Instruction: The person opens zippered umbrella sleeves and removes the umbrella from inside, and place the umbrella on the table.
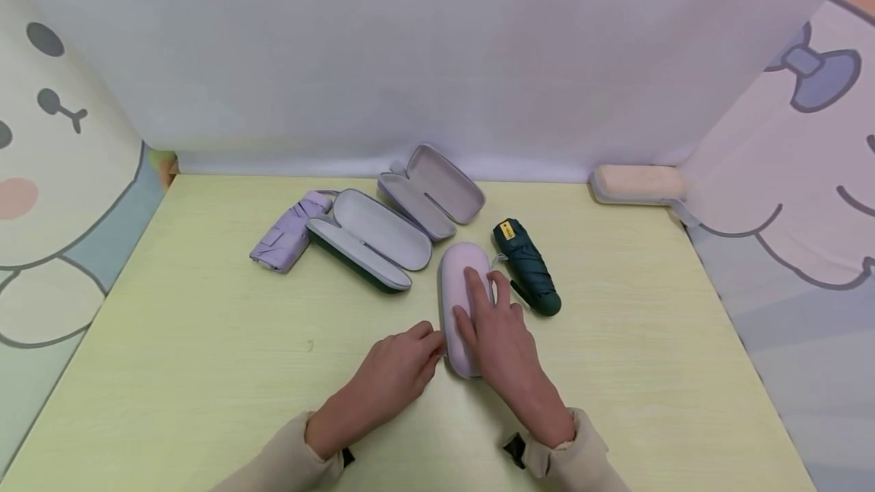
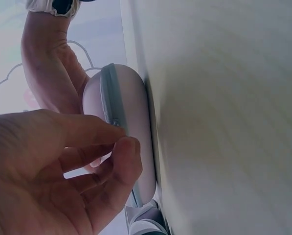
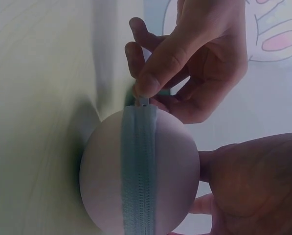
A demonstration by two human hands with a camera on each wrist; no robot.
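Observation:
A pale pink zippered hard case (image 1: 454,279) lies closed-lidded on the table, with a grey-green zipper (image 3: 140,171) around its side. My left hand (image 1: 399,363) is at the case's left edge, thumb and index finger pinching the zipper pull (image 3: 144,101). In the left wrist view, the zipper slider (image 2: 115,122) shows right by the fingertips. My right hand (image 1: 502,336) rests on top of the case, thumb and index finger extended over it and the other fingers toward its right side. How far the zipper is open along the far side is hidden.
Right of the case lies a dark green folded umbrella (image 1: 529,268). Two open glasses cases, one dark green outside (image 1: 383,230) and one grey (image 1: 444,196), sit behind to the left. A purple folded umbrella (image 1: 290,234) lies farther left; a peach-coloured case (image 1: 639,183) stands at the back right.

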